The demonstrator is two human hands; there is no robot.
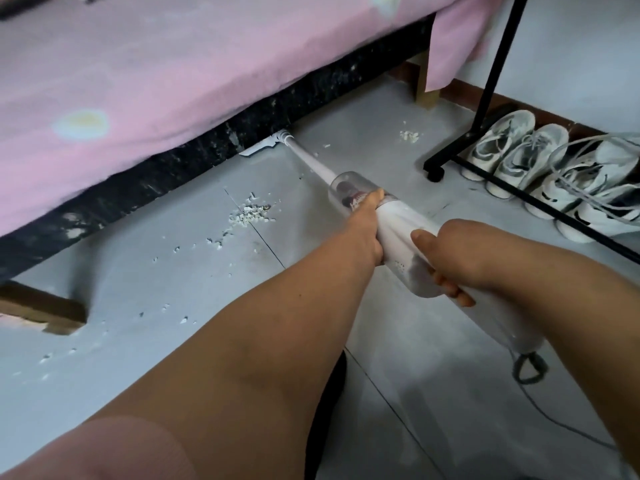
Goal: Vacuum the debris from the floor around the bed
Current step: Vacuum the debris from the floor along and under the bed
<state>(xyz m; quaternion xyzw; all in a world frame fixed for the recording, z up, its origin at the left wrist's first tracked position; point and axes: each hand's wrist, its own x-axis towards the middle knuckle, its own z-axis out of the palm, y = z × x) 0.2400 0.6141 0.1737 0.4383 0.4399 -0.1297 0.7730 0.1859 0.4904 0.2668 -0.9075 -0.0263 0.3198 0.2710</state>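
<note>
Both arms extended; left hand and right hand clenched, fingers curled.

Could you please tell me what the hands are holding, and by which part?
Both hold the white vacuum: left hand just behind the clear dust cup, right hand on the rear handle.

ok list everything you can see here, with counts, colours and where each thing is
bed: one, pink sheet over a dark frame, upper left
vacuum: one, white, centre, head at the bed's edge
crumbs: scattered, white, two piles and bits on the floor by the bed
floor: grey
rack: one, black, right
shoes: several, white, under the rack
cord: one, grey, lower right
left hand: shut on the vacuum body
right hand: shut on its grip
</note>
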